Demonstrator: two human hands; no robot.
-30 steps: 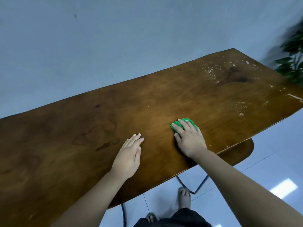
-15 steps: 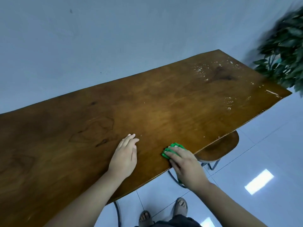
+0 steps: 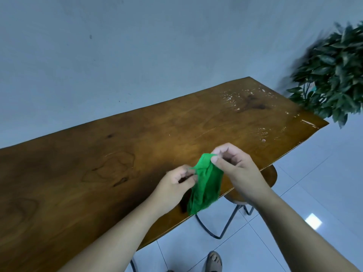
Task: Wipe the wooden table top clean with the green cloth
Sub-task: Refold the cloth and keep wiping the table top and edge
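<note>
In the head view, both hands hold the green cloth [image 3: 205, 185] in the air above the near edge of the wooden tabletop [image 3: 117, 154]. The left hand [image 3: 174, 185] pinches its left edge and the right hand [image 3: 235, 169] pinches its top corner, so the cloth hangs down between them. White spots [image 3: 231, 99] lie at the far right end, near a leafy plant [image 3: 334, 75].

One wooden table [image 3: 121, 173], one green cloth [image 3: 206, 185], two hands, one stool [image 3: 271, 177], one plant [image 3: 334, 75], perhaps two feet.
</note>
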